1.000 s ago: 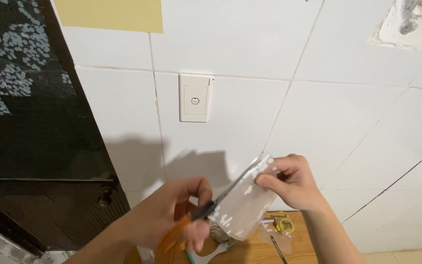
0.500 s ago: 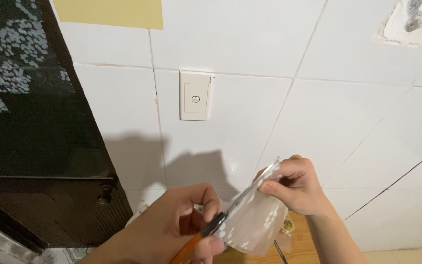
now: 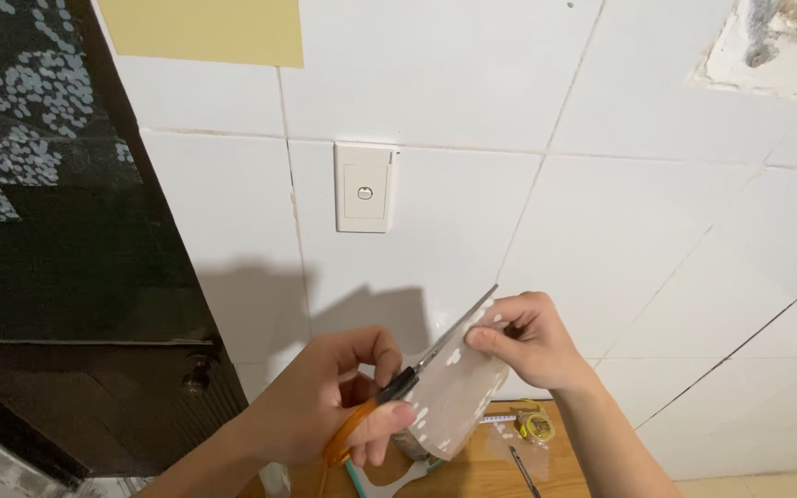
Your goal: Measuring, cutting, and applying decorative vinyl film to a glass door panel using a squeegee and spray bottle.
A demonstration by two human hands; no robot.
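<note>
My left hand [image 3: 325, 406] grips orange-handled scissors [image 3: 398, 392], fingers curled through the loops, blades partway into a speckled translucent sheet [image 3: 458, 397] — pinched at its upper edge by my right hand [image 3: 532, 341]. The cut looks begun, not finished. Below, a yellow tape measure [image 3: 537, 426] lies on the wooden bench [image 3: 491, 470]; beyond, 1 switch [image 3: 364, 187] on the tiled wall [image 3: 601, 203].

Left hand [image 3: 325, 406] scissors [image 3: 398, 392] (orange-handled) cutting sheet [image 3: 458, 392], right hand [image 3: 532, 341] holding.
</note>
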